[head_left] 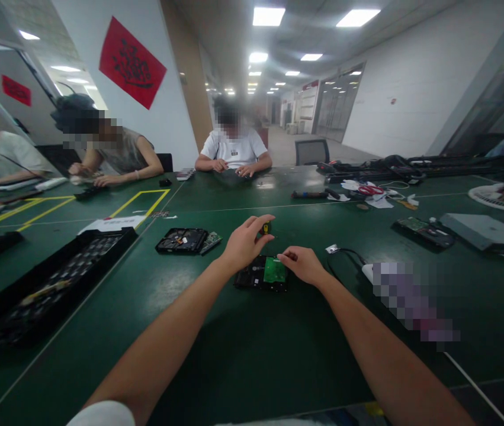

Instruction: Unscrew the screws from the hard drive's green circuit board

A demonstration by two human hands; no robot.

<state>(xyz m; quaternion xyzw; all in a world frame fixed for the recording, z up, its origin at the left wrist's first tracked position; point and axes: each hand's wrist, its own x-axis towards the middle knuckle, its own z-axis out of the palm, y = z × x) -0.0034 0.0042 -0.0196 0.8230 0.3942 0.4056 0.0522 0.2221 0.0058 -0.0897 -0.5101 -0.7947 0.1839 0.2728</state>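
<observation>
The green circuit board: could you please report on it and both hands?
Left hand: yellow-and-black tool between thumb and finger. Right hand: fingertips at green circuit board, far right corner, grip unclear. Black casing partly hidden by left hand.

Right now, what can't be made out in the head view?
Yellow-and-black item: head view, partly hidden by the left hand gripping it; too small to identify.
Right hand: head view, too small to tell whether it pinches anything.
Green board: head view, markings too small.
Black tray: head view, cut off by left edge; contents blurred.
Pale object on the right: head view, pixelation hides its surface.
</observation>
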